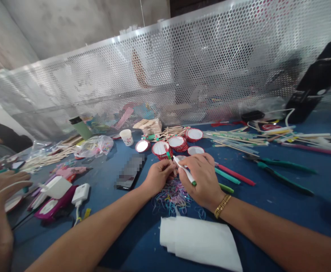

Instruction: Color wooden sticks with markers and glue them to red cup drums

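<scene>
Right hand [201, 172], gold chain bracelet [222, 206] at the wrist, grasps a slim white marker with a green end [186, 170] between thumb and fingers. Left hand [160, 175], just beside it on the left, pinches a thin flat stick with a green band [168, 154].

Key relation: stick lies left of the right hand, long axis running far and slightly left out of the left fingertips. Marker slants across from near right to far left, its far end just beside the stick's banded part; cannot tell whether they touch. Left hand is the nearer one to the stick, being closed on it.

Outward: tangled pastel rubber loops [172, 198] below both hands, a folded white cloth-like bundle [199, 241] nearer still. Far side, stacks of round red-rimmed white discs [161, 149]. Left, a black phone [131, 172]; right, a red pen [236, 173], then green-handled pliers [284, 177].
</scene>
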The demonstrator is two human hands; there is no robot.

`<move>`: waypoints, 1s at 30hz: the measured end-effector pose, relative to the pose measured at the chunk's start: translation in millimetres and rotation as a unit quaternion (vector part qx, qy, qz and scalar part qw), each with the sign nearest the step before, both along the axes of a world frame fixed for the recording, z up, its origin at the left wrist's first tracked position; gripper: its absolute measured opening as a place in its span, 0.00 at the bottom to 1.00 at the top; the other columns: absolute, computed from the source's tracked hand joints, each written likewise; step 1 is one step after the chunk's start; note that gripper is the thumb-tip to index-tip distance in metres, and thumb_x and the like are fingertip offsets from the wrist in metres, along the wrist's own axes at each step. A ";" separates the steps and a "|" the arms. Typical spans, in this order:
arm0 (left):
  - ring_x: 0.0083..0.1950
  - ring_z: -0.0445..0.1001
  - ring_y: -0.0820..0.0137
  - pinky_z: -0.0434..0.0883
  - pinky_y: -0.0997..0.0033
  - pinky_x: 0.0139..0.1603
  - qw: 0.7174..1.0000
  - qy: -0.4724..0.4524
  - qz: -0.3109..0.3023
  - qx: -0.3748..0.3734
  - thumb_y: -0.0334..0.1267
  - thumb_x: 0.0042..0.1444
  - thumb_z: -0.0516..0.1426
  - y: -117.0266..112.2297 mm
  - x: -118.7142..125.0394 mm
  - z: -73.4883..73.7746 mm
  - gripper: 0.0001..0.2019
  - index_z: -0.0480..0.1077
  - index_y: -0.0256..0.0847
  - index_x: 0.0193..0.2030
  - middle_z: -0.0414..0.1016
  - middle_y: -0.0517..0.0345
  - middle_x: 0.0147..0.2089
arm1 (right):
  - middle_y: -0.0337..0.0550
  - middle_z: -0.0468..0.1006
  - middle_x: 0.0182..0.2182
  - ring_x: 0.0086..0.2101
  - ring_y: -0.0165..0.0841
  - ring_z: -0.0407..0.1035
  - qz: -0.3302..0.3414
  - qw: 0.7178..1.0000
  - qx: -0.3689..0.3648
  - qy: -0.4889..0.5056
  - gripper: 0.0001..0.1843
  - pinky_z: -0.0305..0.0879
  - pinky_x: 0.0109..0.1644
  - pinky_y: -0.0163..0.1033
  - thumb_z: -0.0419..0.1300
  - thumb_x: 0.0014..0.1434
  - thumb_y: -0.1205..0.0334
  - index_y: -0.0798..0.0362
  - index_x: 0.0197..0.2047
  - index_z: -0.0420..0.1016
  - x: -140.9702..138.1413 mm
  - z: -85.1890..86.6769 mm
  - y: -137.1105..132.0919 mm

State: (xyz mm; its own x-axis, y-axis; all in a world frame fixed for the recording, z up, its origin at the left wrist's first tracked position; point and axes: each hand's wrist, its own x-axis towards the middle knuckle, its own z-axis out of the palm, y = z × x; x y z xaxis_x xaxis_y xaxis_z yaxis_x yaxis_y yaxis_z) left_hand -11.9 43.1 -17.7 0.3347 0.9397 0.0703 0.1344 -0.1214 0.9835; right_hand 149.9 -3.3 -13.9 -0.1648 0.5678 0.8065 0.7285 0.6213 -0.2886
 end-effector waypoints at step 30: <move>0.24 0.61 0.76 0.56 0.75 0.25 1.000 -0.015 -0.009 0.023 0.52 0.51 0.63 -2.4 -0.6 -0.7 0.18 0.73 0.36 0.32 0.70 0.62 0.24 | 0.41 0.81 0.40 0.41 0.40 0.72 -0.027 0.998 -0.050 0.011 0.10 0.52 0.50 0.47 0.62 0.59 0.61 0.48 0.45 0.70 3.0 -16.5 14.8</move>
